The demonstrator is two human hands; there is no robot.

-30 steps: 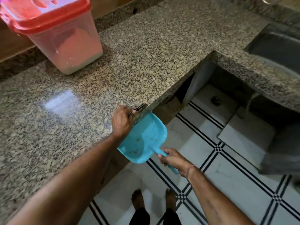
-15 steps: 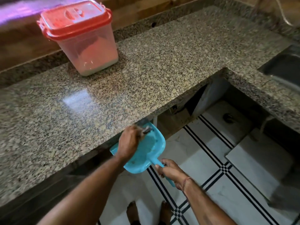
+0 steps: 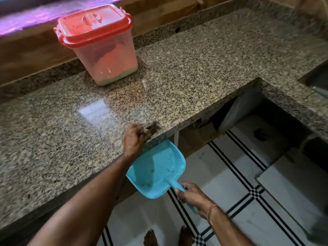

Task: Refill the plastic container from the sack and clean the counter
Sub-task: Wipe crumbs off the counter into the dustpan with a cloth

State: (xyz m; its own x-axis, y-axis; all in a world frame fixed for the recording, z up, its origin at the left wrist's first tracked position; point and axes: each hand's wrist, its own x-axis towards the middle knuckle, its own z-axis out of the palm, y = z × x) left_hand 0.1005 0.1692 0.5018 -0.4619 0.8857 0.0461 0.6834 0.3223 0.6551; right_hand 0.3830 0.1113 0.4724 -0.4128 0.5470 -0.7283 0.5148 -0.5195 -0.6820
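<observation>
The plastic container (image 3: 104, 54), clear with a red lid shut on it, stands at the back of the granite counter (image 3: 186, 71) and holds a pale powder. My left hand (image 3: 135, 139) grips a small dark brush (image 3: 150, 126) at the counter's front edge. Just below that edge my right hand (image 3: 192, 196) holds the handle of a blue dustpan (image 3: 158, 169), which carries a few crumbs. No sack is in view.
A sink (image 3: 317, 80) is set into the counter at the right edge. Below is a white tiled floor (image 3: 230, 183) with black stripes, an open space under the counter, and my bare feet (image 3: 168, 237) at the bottom.
My left hand with the brush has come back up from the dustpan onto the counter's edge. The dustpan stays under the edge.
</observation>
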